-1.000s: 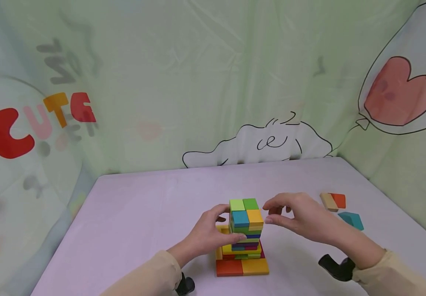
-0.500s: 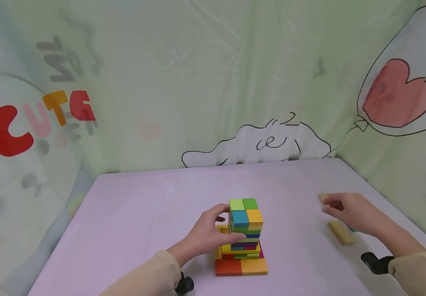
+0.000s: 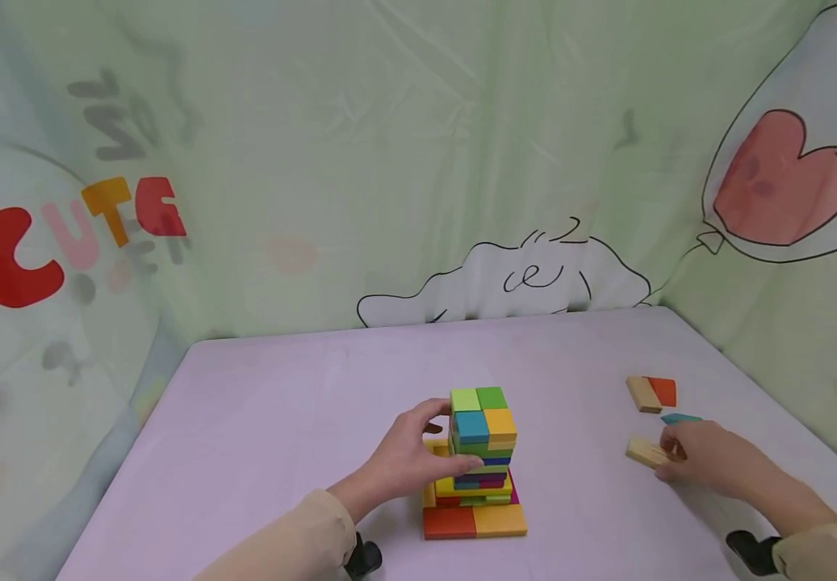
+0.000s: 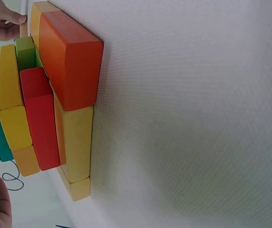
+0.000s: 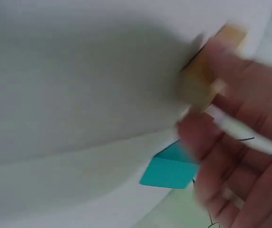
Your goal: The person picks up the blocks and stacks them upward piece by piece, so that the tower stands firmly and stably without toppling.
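Note:
A tower of coloured wooden blocks stands on the table, with a lime, a green, a blue and a yellow-orange piece on top. My left hand grips its left side, thumb across the front and fingers going behind. Flat red-orange and yellow-orange blocks lie at its foot; the left wrist view shows the red-orange block resting on the table. Off to the right, my right hand pinches a plain wooden block close over the table. The right wrist view shows that block blurred between thumb and fingers.
Just beyond the right hand lies a teal block, partly hidden by it. Farther back, another plain wooden block and an orange-red angled block sit side by side. A printed curtain closes the table's back.
My right hand has gone from beside the tower out to the right, then down onto the plain wooden block, which now lies turned and slightly farther left. The left hand has stayed put.

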Action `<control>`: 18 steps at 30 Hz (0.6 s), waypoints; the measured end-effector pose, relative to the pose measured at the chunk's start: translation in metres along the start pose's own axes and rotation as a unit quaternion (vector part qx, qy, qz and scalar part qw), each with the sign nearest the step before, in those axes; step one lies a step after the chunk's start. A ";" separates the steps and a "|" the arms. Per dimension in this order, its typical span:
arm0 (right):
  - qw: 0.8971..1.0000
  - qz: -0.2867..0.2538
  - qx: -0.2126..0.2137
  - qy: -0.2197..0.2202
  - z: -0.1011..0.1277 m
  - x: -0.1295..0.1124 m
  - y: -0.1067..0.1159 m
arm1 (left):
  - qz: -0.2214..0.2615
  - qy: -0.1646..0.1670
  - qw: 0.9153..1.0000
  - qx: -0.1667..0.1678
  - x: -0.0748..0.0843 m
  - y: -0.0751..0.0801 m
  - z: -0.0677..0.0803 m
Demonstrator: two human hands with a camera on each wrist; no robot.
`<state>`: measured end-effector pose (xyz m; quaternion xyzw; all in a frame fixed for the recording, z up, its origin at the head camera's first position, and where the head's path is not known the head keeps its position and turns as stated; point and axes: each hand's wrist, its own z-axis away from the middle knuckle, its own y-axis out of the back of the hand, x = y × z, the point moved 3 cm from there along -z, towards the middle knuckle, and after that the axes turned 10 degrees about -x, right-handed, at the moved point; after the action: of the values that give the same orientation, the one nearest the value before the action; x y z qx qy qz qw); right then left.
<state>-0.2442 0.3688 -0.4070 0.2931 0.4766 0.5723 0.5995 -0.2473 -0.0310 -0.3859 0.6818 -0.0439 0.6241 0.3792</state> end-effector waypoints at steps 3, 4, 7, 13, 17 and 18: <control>0.998 -0.021 -0.001 0.058 -0.002 -0.006 -0.003 | 0.000 0.000 1.000 0.000 0.000 0.000 0.000; 0.998 -0.033 -0.005 0.062 -0.002 -0.007 -0.005 | 0.000 0.000 1.000 0.000 0.000 0.000 0.000; 0.998 -0.047 -0.006 0.051 -0.001 -0.007 -0.007 | 0.000 -0.001 1.000 -0.001 0.000 0.000 0.000; 0.998 -0.047 0.011 0.037 0.003 0.000 -0.008 | -0.001 -0.003 1.000 0.000 0.000 0.000 0.000; 0.997 -0.044 0.034 0.056 0.006 -0.006 -0.002 | -0.002 -0.005 1.000 -0.001 0.000 0.000 0.000; 0.996 -0.042 0.047 0.067 0.007 -0.012 0.002 | -0.002 -0.006 1.000 -0.001 0.000 0.000 0.000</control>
<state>-0.2374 0.3591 -0.3995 0.2618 0.5542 0.5415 0.5754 -0.2473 -0.0310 -0.3856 0.6853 -0.0454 0.6193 0.3806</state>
